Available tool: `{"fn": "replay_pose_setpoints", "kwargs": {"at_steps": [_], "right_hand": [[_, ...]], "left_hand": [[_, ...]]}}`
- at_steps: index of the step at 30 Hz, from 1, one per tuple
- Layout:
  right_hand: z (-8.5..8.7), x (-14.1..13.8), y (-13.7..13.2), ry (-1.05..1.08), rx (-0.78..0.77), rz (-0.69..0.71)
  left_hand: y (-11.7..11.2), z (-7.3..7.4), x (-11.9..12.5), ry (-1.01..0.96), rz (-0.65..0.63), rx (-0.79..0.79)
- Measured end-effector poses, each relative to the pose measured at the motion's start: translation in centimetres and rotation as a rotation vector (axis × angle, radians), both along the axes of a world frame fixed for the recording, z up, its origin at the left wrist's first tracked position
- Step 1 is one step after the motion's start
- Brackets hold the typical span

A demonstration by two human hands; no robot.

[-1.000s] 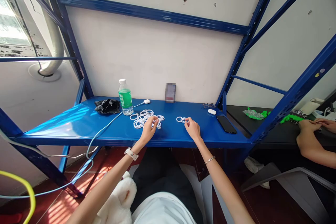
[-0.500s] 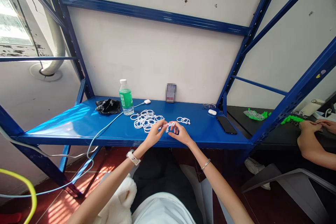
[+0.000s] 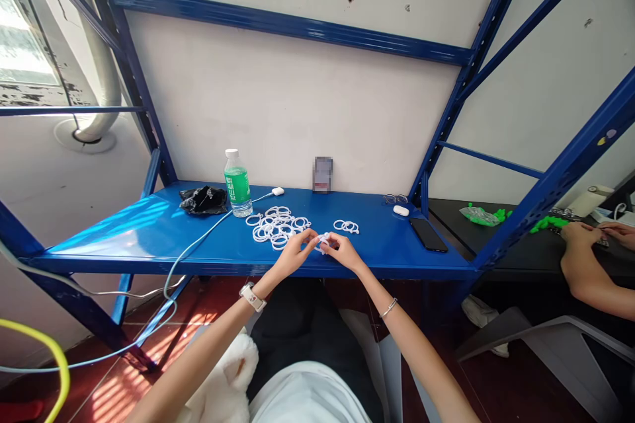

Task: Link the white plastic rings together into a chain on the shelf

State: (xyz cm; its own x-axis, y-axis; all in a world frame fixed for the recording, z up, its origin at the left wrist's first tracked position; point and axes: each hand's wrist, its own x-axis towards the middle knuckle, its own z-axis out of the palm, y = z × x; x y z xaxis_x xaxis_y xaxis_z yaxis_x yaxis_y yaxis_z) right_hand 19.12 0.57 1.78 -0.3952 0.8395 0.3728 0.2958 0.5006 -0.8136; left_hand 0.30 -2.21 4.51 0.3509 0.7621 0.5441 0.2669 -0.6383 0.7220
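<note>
Above the front edge of the blue table [image 3: 198, 258], my left hand [image 3: 299, 246] and my right hand [image 3: 342, 251] meet with a white plastic ring [image 3: 321, 242] between their fingertips. Both hands pinch it, and the fingers hide much of its shape. Just behind my left hand lies a loose pile of white rings [image 3: 272, 227], each with a small knob or loop on it. Several more white rings [image 3: 346, 227] rest in a small group behind my right hand.
A water bottle [image 3: 238, 188] and a black plastic bag [image 3: 203, 200] stand back left. Toward the right lie a phone [image 3: 427, 235], a white earphone case [image 3: 401, 211] and glasses [image 3: 395, 199]. Another person's hands [image 3: 583, 238] work at the black table beside green pieces [image 3: 548, 223].
My right fingers have closed in on the white ring, and it has turned lower between the hands. The pile and the small group stay where they were.
</note>
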Motion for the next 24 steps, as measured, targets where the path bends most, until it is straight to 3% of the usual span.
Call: {"fn": "replay_pose_setpoints", "kwargs": {"at_steps": [6, 11, 18, 24], "right_hand": [[-0.2, 0.6, 0.9, 0.225, -0.122, -0.106], [-0.4, 0.9, 1.4, 0.368, -0.215, -0.126], [-0.4, 1.0, 1.3, 0.364, -0.231, -0.112], [-0.3, 1.0, 1.3, 0.274, -0.168, -0.071]], "left_hand": [[1.3, -0.2, -1.1, -0.002, 0.12, -0.02], [2.7, -0.7, -2.6, 0.115, 0.319, 0.16], [4.3, -2.5, -4.2, 0.412, 0.489, 0.348], [4.5, -3.1, -4.0, 0.458, 0.533, 0.375]]}}
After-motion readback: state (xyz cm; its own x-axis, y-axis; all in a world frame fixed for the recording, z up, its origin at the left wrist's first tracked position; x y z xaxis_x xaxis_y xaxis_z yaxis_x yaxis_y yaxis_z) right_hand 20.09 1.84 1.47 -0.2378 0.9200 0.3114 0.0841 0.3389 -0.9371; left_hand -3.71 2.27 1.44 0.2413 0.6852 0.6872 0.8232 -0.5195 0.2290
